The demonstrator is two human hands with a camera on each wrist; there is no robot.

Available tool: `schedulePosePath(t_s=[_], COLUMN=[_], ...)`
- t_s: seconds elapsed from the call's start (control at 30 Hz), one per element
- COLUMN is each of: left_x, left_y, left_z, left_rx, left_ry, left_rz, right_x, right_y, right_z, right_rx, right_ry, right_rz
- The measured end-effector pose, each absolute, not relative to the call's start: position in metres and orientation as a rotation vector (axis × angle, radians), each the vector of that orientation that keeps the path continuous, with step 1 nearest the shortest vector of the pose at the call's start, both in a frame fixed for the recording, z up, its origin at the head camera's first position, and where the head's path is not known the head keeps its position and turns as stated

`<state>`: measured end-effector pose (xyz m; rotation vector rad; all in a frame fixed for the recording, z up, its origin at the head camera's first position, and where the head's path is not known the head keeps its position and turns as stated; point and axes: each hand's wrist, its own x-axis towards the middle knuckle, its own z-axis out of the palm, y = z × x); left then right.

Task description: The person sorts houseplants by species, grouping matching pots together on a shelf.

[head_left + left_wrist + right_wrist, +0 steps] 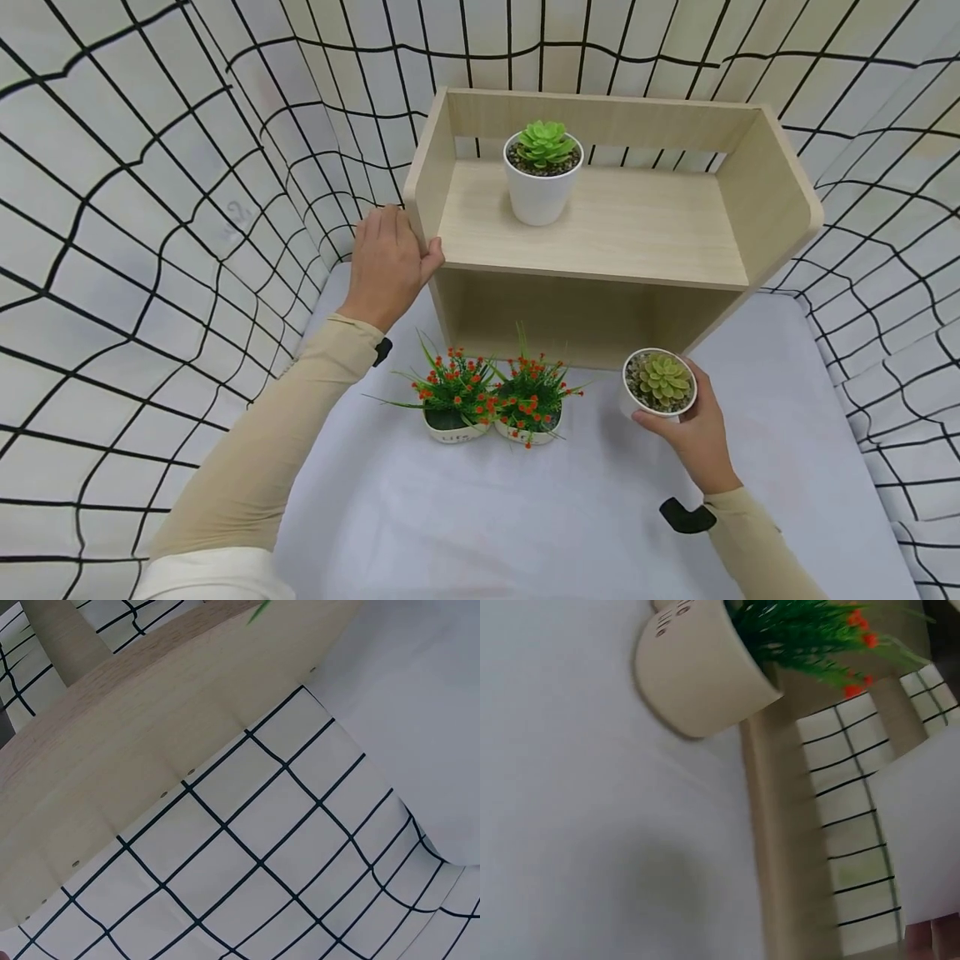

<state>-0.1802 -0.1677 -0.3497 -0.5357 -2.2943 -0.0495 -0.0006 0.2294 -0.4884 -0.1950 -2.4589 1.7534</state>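
Observation:
My right hand (701,437) grips a small white pot with a yellowish-green succulent (660,382), fingers round its right side and thumb at the front, by the shelf's lower right corner. Part of that white pot (922,832) fills the right edge of the right wrist view. My left hand (388,265) holds the left side panel of the light wooden shelf (592,275), its thumb on the front edge. On the shelf's upper board stands a white pot with a bright green succulent (542,179). The left wrist view shows the panel's outer face (150,780); the hand is almost wholly out of it.
Two cream pots with red-flowered grassy plants, a left one (453,417) and a right one (528,421), stand side by side before the shelf. A white cloth (510,517) covers the table. White walls with a black grid (150,208) surround it on the left, back and right.

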Motion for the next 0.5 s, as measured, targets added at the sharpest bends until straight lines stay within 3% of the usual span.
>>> schedulePosePath(t_s=[0.5], left_x=[-0.182], left_y=[-0.167], left_z=[-0.349], left_rx=[-0.536], left_ry=[-2.289], left_rz=[-0.065], right_x=[-0.004], right_y=[0.227], right_z=[-0.402], right_rx=[0.045], right_ry=[-2.326], right_rz=[1.778])
